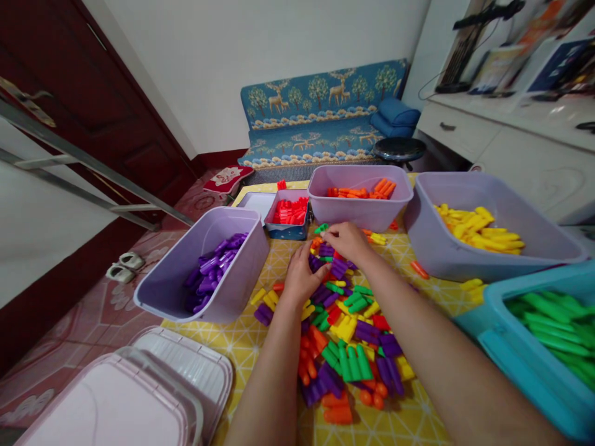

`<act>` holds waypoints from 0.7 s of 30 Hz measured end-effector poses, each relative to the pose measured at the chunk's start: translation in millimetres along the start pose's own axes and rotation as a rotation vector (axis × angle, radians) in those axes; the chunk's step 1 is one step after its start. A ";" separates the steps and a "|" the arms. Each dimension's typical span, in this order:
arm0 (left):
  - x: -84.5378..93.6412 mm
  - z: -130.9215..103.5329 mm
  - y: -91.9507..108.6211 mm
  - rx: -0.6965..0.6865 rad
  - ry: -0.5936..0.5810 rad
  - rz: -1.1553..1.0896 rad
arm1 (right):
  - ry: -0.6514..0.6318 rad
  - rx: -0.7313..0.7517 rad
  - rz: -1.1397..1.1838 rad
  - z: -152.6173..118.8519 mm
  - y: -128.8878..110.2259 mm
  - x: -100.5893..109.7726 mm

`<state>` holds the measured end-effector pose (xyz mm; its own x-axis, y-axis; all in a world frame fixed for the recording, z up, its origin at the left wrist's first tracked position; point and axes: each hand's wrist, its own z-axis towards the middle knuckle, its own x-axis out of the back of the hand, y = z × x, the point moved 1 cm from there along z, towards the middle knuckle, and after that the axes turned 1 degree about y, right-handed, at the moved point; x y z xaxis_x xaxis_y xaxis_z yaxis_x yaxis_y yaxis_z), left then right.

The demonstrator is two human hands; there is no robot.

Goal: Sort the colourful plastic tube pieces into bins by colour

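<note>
A mixed pile of plastic pieces in purple, green, yellow, red and orange lies on the yellow patterned cloth. My left hand rests at the pile's upper left edge, thumb and fingers apart over purple pieces; nothing shows in its grasp. At the far end of the pile is my right hand, its fingers bent together beside a green piece; what its fingertips hold, if anything, is too small to make out.
Around the pile stand a bin of purple pieces, a small red-filled box, an orange-filled bin, a yellow-filled bin and a teal green-filled bin. Lids lie at the lower left.
</note>
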<state>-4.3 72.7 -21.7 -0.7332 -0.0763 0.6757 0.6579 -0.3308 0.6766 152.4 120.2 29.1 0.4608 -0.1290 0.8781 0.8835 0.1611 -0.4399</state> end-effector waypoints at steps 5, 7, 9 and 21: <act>1.9 0.4 2.4 -0.015 0.014 0.034 | 0.349 -0.244 -0.136 -15.4 18.9 14.2; 2.8 1.1 4.4 -0.011 0.023 0.052 | 0.305 -0.292 -0.160 -22.1 27.8 13.8; 3.8 1.8 6.8 -0.009 0.030 0.058 | 0.189 -0.342 -0.139 -27.6 32.8 11.6; 10.6 -0.2 12.2 0.154 0.281 0.224 | 0.017 -0.035 -0.075 -7.7 13.9 -17.6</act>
<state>-4.1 67.7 -6.4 -0.5727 -0.3925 0.7197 0.8097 -0.1334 0.5715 157.3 117.2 6.1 0.3942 -0.1563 0.9056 0.9179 0.1157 -0.3796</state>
